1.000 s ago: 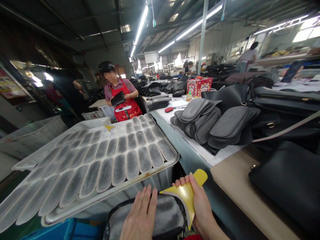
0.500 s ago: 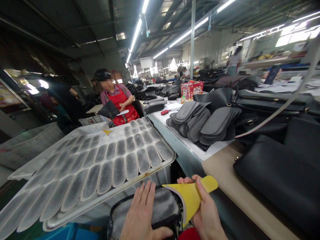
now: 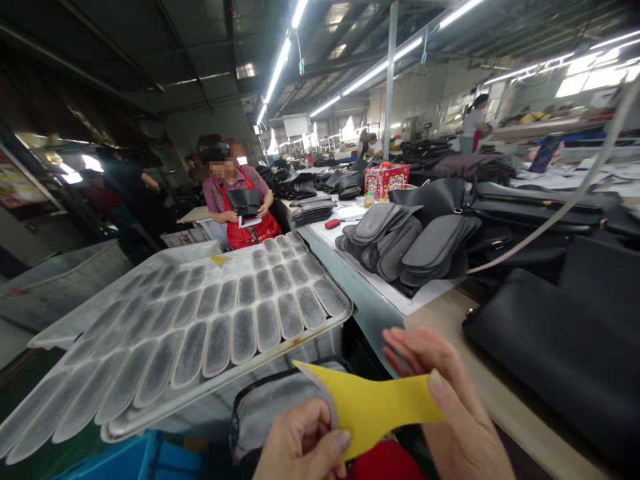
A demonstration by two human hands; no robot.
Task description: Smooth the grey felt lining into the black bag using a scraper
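Observation:
A flat yellow scraper (image 3: 367,403), flared at one end and narrow at the other, is held level over my lap. My left hand (image 3: 305,440) pinches its wide end between thumb and fingers. Around the narrow end, my right hand (image 3: 460,407) is loosely spread, fingers stretched out and the thumb against the scraper. Below lies a black-edged piece with a grey oval panel (image 3: 270,400), partly covered by the scraper and my left hand. Just beyond it, a large white tray (image 3: 225,383) carries rows of grey oval pieces (image 3: 217,347) with pale borders.
Another yellow scraper (image 3: 220,261) lies at the tray's far side, near a co-worker in a red apron (image 3: 255,230) holding a black piece. On the right-hand table are stacked grey ovals (image 3: 393,240), black bags (image 3: 545,320) and a red patterned box (image 3: 385,181). A blue crate (image 3: 125,460) stands below left.
My left hand has left the grey panel and taken the scraper's wide end. My right hand has loosened and spread its fingers. The scraper has turned closer to level.

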